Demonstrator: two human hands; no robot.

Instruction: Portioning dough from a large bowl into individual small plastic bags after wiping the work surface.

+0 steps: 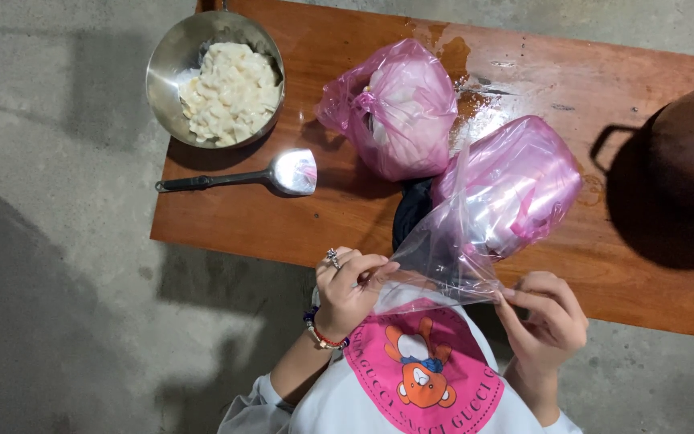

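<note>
I see my left hand [351,289] and right hand [546,317] pinching the open mouth of a clear pink plastic bag [491,209], fingers clamped on its film. The bag lies on a wet wooden table [299,217] over a grey concrete floor [58,305]. Beyond it sit a tied pink bag [399,108], a metal spatula [283,173] and a steel bowl [172,52] of pale chunks.

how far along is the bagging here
One pink plastic bag looks done: it sits knotted and full on the wooden table. In hand: the left hand and right hand hold the mouth of a second pink bag. Left: a heap of white food pieces remains in the metal bowl, with the scoop lying beside it.
</note>
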